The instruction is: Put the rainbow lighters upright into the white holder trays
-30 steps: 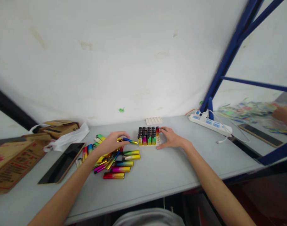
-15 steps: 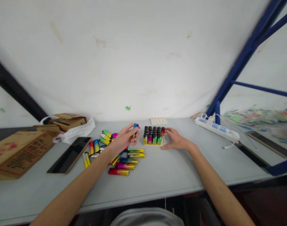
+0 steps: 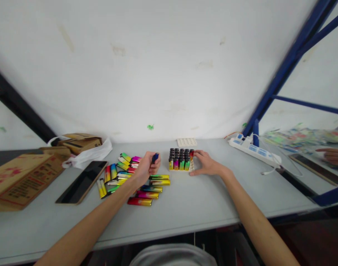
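Note:
My left hand (image 3: 146,166) is closed in a fist around a blue lighter (image 3: 155,158), whose end sticks up by the thumb. Below and left of that hand lie many loose lighters in shiny colours, among them a red and yellow lighter (image 3: 139,201). Just to the right stands a white tray (image 3: 191,168) with rows of upright black-topped lighters (image 3: 181,163). My right hand (image 3: 207,164) grips the tray's right side, thumb at the front corner and fingers beside a red lighter (image 3: 191,154).
Behind the filled tray lies another white tray (image 3: 187,142). A phone (image 3: 81,183), a cardboard box (image 3: 27,181) and a white bag (image 3: 88,155) are at left. To the right are a power strip (image 3: 254,150), a blue frame (image 3: 280,81) and another person's hand (image 3: 335,156).
My left hand has drawn slightly left and down, its fingers curling tighter around the blue lighter. My right hand stays at the tray. The other person's hand has come further into view.

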`<state>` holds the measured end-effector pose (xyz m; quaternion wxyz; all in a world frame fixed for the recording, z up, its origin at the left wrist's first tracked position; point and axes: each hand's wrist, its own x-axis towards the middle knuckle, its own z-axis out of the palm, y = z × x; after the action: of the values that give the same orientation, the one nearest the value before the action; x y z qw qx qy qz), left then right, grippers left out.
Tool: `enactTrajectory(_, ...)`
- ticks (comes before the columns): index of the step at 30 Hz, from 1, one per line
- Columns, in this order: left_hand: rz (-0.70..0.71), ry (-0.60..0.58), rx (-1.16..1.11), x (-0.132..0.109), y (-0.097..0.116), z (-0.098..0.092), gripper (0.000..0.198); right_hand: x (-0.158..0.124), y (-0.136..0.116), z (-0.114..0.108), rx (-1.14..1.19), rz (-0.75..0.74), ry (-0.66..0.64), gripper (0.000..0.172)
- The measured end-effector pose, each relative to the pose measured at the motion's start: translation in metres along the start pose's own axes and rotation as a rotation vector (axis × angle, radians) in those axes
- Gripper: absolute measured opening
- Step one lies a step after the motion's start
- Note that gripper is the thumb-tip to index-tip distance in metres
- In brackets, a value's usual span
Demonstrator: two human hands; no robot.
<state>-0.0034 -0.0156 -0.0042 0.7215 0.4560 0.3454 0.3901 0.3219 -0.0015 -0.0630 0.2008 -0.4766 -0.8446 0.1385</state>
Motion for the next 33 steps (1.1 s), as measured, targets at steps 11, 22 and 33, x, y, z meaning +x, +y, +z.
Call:
enactTrajectory(11, 0.036, 0.025, 0.048, 0.003, 0.004, 0.006, 0.035, 0.002, -0.008, -0.003, 0.007, 0.025, -0.013, 0.095)
enactTrajectory(22, 0.162, 0.163, 0.116, 0.007, 0.007, 0.015, 0.035, 0.004, -0.009, -0.002, 0.024, 0.050, -0.010, 0.099)
enactTrajectory(33, 0.532, -0.055, 0.481, 0.023, 0.043, 0.086, 0.032, 0.006, -0.013, -0.003, 0.016, 0.026, 0.039, 0.090)
